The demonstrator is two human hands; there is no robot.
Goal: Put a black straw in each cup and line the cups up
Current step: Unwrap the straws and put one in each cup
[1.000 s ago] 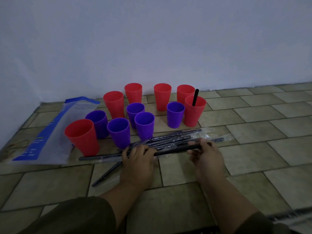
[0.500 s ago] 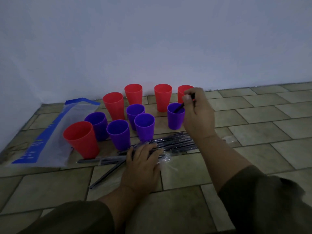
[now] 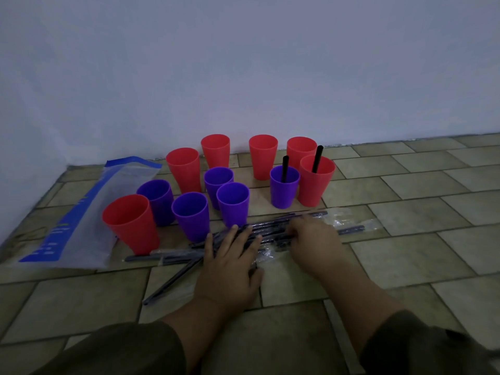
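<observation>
Fetching a third straw, likely: left hand (image 3: 230, 266) pins wrapped black plastic straws (image 3: 266, 228) with spread fingers (image 3: 244, 239); right hand (image 3: 313, 239), grip unclear, must pull one free.

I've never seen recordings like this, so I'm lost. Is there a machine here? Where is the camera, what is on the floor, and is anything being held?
No machine: a person works with bare hands, and the camera sits on their head, looking down. On the floor stand eleven cups, six red and five purple. Only one purple cup and the red cup beside it have a black straw. Loose straws in clear wrapping lie in front, a plastic bag to the left. The left hand lies flat on the straws; the right hand reaches into them, its grip unclear.
</observation>
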